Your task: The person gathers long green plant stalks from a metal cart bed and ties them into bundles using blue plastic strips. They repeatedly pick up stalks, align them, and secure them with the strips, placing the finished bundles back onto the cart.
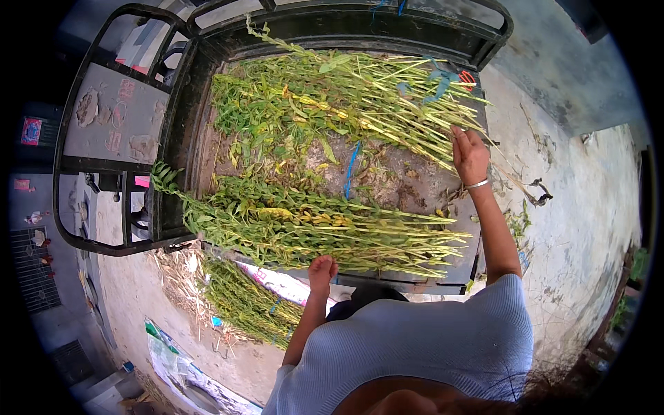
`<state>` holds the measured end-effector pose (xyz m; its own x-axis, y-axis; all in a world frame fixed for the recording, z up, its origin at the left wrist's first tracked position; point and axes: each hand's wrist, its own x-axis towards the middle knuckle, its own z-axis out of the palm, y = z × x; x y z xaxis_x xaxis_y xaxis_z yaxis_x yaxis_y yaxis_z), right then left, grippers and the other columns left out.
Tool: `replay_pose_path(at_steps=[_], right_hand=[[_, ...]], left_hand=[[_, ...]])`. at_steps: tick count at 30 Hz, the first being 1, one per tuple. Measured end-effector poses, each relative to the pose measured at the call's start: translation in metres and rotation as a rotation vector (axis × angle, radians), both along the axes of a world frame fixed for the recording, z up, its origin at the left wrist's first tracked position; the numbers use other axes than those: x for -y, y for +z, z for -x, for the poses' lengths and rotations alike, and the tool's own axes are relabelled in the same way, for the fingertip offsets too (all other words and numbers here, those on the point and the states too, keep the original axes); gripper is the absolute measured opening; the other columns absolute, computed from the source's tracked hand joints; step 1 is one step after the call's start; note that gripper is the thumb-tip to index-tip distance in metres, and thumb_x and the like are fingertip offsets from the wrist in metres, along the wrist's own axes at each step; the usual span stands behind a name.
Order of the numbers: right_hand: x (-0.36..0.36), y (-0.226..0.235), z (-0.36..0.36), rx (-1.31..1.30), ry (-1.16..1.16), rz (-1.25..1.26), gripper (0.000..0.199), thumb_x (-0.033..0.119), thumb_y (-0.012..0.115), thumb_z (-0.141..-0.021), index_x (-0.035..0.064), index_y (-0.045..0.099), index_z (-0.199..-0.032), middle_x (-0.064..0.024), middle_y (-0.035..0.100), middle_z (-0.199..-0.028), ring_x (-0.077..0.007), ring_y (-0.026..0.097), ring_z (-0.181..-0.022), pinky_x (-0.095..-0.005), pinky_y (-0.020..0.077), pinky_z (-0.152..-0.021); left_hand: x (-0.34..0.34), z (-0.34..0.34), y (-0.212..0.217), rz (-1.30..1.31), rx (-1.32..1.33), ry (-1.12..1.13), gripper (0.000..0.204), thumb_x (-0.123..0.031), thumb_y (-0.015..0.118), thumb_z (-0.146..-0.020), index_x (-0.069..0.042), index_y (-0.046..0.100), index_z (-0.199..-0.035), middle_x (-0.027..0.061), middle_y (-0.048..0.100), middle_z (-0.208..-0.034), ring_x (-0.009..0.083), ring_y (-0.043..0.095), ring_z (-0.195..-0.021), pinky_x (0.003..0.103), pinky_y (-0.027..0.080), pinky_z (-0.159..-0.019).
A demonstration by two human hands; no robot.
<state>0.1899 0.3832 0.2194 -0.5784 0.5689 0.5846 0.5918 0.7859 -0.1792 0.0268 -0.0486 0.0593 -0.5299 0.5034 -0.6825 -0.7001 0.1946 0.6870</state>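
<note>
Two heaps of cut leafy stalks lie on a cart's flat bed (415,183). Their leaves point left and their bare ends right. At the far heap (325,97), my right hand (470,155) has its fingers closed around a stalk end at the near right corner. A silvery bangle circles that wrist. My left hand (321,273) is held with curled fingers at the front edge of the near heap (332,232); what it grips, if anything, is hidden. A blue strip (353,169) lies between the heaps, and a blue-green tie (440,84) rests on the far stalk ends.
A dark metal rail (114,166) frames the bed's left side; a raised board (346,31) closes its back. On the floor at lower left lie a tied bundle of stalks (249,301), dry straw (176,283) and a plastic sack (190,373). Concrete floor (574,228) stretches right.
</note>
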Motion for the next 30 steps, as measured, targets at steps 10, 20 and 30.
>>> replay_pose_path(at_steps=[10, 20, 30], right_hand=[[0.221, -0.074, -0.001, 0.168, 0.453, 0.371, 0.026, 0.01, 0.054, -0.07, 0.0103, 0.06, -0.096, -0.0049, 0.05, -0.067, -0.0227, 0.055, -0.062, -0.0346, 0.045, -0.051], [0.244, -0.112, -0.058, 0.796, 0.026, 0.382, 0.012, 0.016, 0.052, -0.076, 0.0115, 0.059, -0.084, -0.0075, 0.063, -0.078, -0.0237, 0.06, -0.073, -0.0397, 0.0449, -0.063], [0.23, -0.087, -0.204, 0.176, -0.601, 0.633, 0.02, 0.018, 0.046, -0.084, 0.0005, 0.053, -0.077, -0.0251, 0.058, -0.071, -0.0424, 0.056, -0.068, -0.048, 0.0446, -0.061]], left_hand=[[-0.048, 0.051, 0.071, -0.406, 0.209, 0.059, 0.047, -0.04, 0.051, -0.087, -0.011, 0.04, -0.123, 0.0078, 0.044, -0.127, 0.0232, 0.046, -0.11, 0.037, 0.044, -0.089], [-0.001, 0.133, -0.036, 0.0, 0.309, 0.408, 0.018, -0.021, 0.055, -0.088, -0.004, 0.054, -0.093, 0.0063, 0.056, -0.089, 0.0192, 0.055, -0.075, 0.03, 0.055, -0.066], [-0.042, 0.131, -0.048, 0.148, 0.314, 0.468, 0.019, -0.018, 0.047, -0.092, 0.001, 0.053, -0.092, 0.0103, 0.054, -0.088, 0.0194, 0.054, -0.069, 0.027, 0.054, -0.058]])
